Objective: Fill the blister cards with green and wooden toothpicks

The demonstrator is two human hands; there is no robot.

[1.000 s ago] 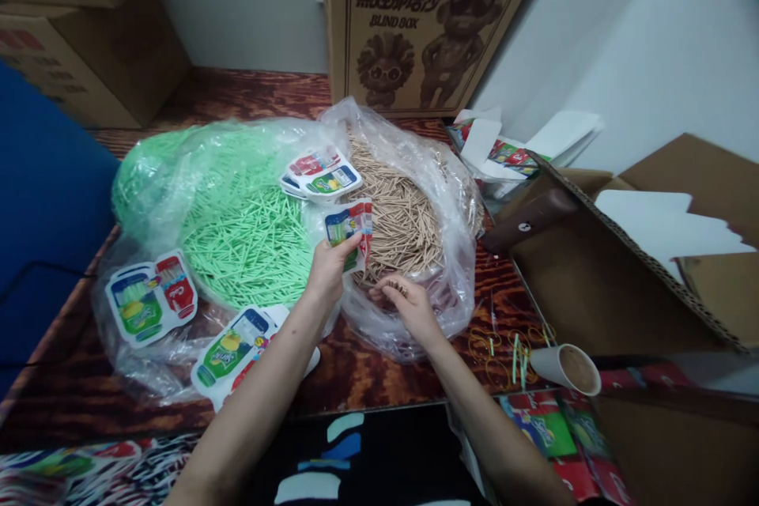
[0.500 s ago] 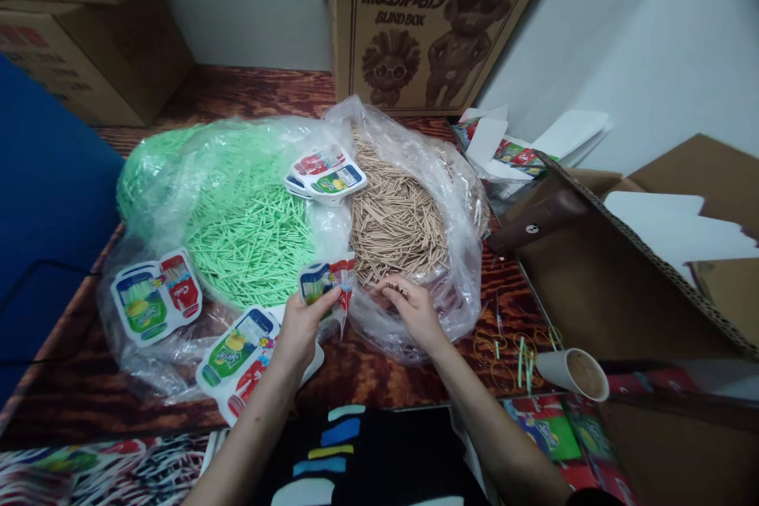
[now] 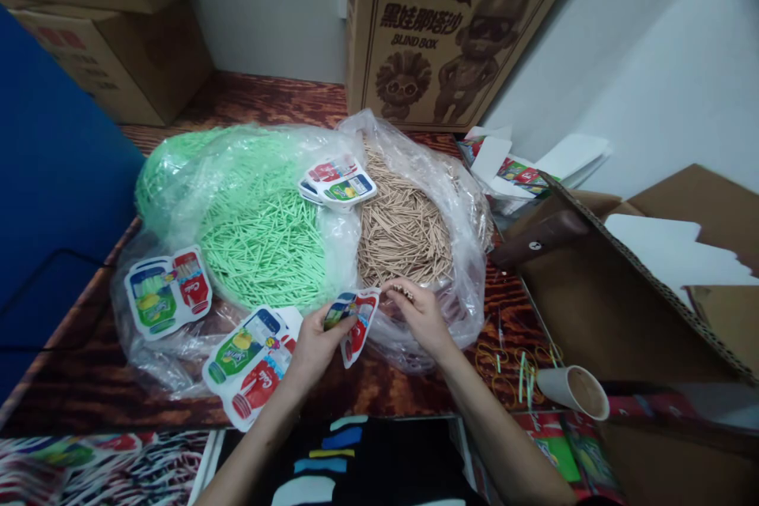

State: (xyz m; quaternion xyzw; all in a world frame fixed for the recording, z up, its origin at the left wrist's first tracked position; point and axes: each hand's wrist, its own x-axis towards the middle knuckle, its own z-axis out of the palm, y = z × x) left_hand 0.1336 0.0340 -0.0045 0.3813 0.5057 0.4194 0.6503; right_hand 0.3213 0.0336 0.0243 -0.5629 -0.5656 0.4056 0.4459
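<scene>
Tan sticks (image 3: 403,233): heaped in a clear bag, just beyond the right hand (image 3: 422,316)
Right hand: fingertips pinched on a few tan sticks at the heap's near edge
Left hand (image 3: 314,344): gripping a printed packet (image 3: 354,320), tilted, right beside the right hand
Green sticks (image 3: 261,241): own bag, beyond the left hand
Paper cup (image 3: 574,390): on its side, well right of the right hand

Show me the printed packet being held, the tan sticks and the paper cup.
printed packet (image 3: 360,324), head view, on its red half.
tan sticks (image 3: 403,229), head view, middle of the pile.
paper cup (image 3: 556,383), head view, white outer wall.
</scene>
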